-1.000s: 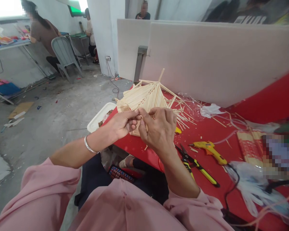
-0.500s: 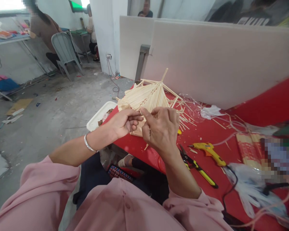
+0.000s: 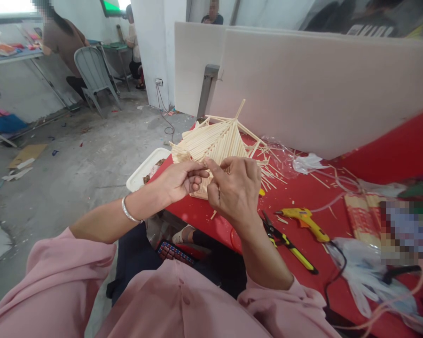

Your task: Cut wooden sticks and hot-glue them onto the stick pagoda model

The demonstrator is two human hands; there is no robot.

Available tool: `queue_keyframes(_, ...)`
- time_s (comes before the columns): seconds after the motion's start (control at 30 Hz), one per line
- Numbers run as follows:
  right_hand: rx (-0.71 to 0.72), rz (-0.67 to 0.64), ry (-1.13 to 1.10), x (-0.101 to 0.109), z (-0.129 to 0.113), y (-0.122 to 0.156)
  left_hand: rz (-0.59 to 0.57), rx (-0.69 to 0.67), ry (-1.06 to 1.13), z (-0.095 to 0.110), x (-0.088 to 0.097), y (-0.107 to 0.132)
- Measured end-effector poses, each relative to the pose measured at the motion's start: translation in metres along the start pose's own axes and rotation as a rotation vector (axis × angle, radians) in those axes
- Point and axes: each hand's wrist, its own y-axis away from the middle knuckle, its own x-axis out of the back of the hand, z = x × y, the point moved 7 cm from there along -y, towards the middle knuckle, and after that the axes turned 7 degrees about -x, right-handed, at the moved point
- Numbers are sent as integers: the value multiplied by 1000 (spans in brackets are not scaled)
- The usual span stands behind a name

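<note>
A small roof-like model of pale wooden sticks (image 3: 223, 140) stands on the red table, partly hidden behind my hands. In front of it my left hand (image 3: 183, 182), a silver bangle at its wrist, has its fingers curled and the tips pinched together. Against those fingertips press the thumb and forefinger of my right hand (image 3: 235, 188), its other fingers folded in. Whatever lies between the fingertips is too small to make out. Right of my right hand lie a yellow hot glue gun (image 3: 305, 220) and black-and-yellow cutters (image 3: 289, 244).
Loose sticks (image 3: 270, 172) and crumpled clear plastic lie on the red table (image 3: 268, 206). A plastic glove (image 3: 359, 277) and stick packs (image 3: 363, 218) are at the right. A white tray (image 3: 144, 170) sits left of the table. Pale boards (image 3: 320, 84) stand behind. People sit farther off.
Hardly anything differs. Both hands keep the same pinch at the fingertips, and the whole view has shifted very slightly.
</note>
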Motion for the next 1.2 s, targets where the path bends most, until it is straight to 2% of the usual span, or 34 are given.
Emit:
queue_keyframes(0.3,1,-9,4,0,-1,-1,-10,-10,-12,2,-2,2)
queue_keyframes(0.47,0,-4,13,0,-1,0,-53,-28,-23,1,-4,1)
queue_keyframes(0.63,-14,-6,-11,0,-3,-1,-25,-104,-59,3,-2,1)
queue_keyframes(0.77,-14,71,-105,14,-7,7,31,-203,-133,10,5,18)
queue_keyframes(0.9,-76,143,-211,31,4,37,62,-370,-252,10,14,51)
queue_keyframes(0.93,-117,117,-248,32,10,48,29,-387,-272,5,13,56)
queue_keyframes(0.97,-175,69,-310,31,17,58,-36,-338,-313,-7,10,59)
queue_keyframes(1.1,-508,-193,-746,21,46,103,-297,-139,-433,-70,-12,55)
queue_keyframes(1.2,-694,-250,-941,22,62,126,-428,-56,-397,-108,-36,44)
